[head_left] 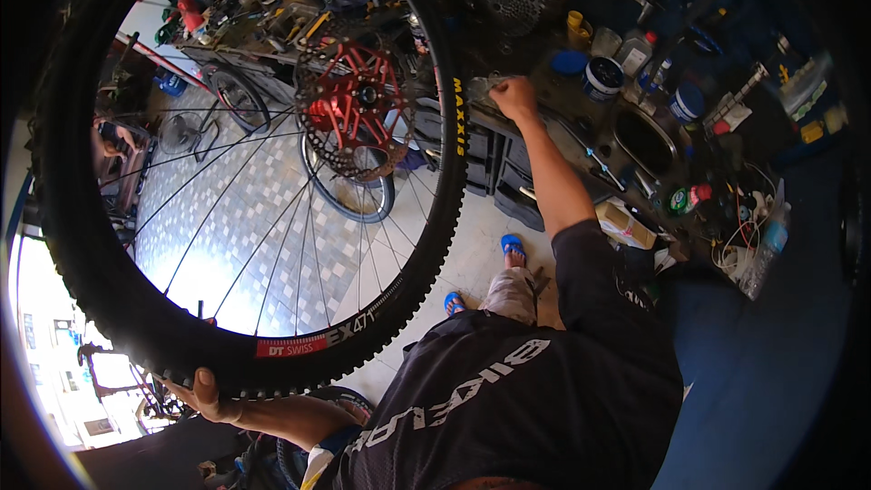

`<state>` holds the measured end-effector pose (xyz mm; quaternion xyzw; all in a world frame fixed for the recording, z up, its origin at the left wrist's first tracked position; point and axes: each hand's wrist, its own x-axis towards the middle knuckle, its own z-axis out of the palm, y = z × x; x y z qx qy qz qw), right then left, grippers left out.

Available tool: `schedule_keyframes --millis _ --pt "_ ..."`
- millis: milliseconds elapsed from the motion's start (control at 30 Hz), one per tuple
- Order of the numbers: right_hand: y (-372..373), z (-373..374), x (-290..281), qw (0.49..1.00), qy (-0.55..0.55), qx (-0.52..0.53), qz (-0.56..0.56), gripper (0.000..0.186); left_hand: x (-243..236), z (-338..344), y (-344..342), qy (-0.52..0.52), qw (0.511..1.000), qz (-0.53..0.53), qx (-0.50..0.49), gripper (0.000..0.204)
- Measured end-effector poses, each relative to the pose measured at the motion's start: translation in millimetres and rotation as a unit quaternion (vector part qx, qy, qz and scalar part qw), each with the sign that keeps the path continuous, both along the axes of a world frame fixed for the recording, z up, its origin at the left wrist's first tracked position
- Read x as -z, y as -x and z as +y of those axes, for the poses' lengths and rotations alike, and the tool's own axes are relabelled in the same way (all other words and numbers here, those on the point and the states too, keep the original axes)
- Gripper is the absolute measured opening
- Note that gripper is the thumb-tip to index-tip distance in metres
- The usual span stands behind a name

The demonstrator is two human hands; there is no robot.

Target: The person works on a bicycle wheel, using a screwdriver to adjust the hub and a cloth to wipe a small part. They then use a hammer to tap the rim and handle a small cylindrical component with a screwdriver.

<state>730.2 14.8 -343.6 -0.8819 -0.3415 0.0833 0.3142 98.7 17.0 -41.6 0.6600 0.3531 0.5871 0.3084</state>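
Observation:
A large bicycle wheel (304,346) with a knobby black tyre (109,308) fills the left half of the head view. At its centre sits a red hub (349,100) with a perforated brake disc (318,150). My left hand (207,397) grips the tyre at its lower edge, thumb against the sidewall, the other fingers partly hidden. Out over the dark workbench (544,95) reaches my right hand (515,98), its fingers pinched together. Beside those fingertips lies something small and clear, too indistinct to name.
A sprocket cassette (508,2), an open tub (602,78), a blue lid (569,62) and an oval metal tray (645,138) crowd the bench. Further right lie a clear plastic bottle (767,249) and cables. Another bicycle wheel (363,215) shows through the spokes, above the tiled floor (236,209).

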Motion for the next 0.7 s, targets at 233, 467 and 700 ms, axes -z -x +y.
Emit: schedule_keyframes --millis 233,467,700 --pt "129 -2 -139 0.852 -0.469 -0.179 0.148 0.018 1 -9 12 -0.02 1.0 -0.008 -0.012 0.11" --pt "196 -14 -200 0.844 -0.46 -0.269 -0.057 0.018 -3 -13 -1 -0.037 0.997 -0.012 -0.065 0.125" --pt "201 -10 -192 0.853 -0.447 -0.258 -0.073 0.02 7 -8 6 -0.032 0.997 0.003 -0.073 0.131"
